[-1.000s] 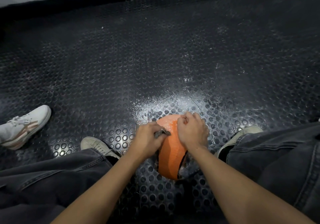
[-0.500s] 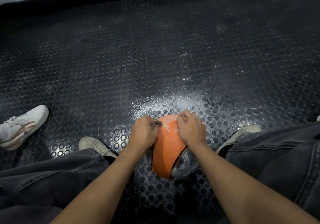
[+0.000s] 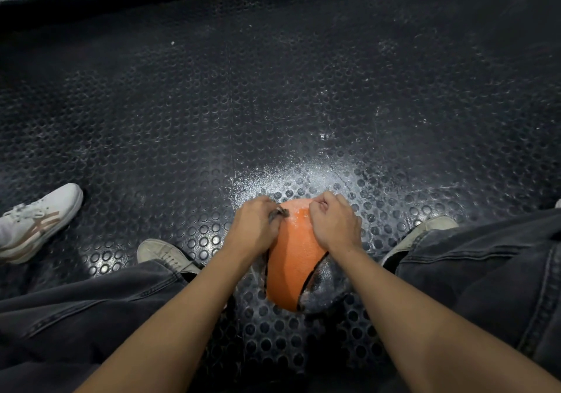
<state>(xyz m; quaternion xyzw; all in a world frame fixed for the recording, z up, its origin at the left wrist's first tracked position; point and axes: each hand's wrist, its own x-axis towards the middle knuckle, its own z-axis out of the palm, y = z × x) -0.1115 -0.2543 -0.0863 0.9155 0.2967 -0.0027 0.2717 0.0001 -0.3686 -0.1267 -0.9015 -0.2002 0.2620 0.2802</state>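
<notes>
Studded black floor: left hand pinches grey wad, right hand grips ball (orange).

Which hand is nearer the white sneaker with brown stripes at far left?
Left. The left hand, gripping a grey rag at the left of the orange ball, is closer to the sneaker; the right hand sits on the ball's right, farther away.

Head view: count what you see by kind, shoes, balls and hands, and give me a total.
Shoes: 3, the white sneaker, the left pale shoe, the right pale shoe
Balls: 1, the orange ball
Hands: 2, the left hand, the right hand
Total: 6
</notes>
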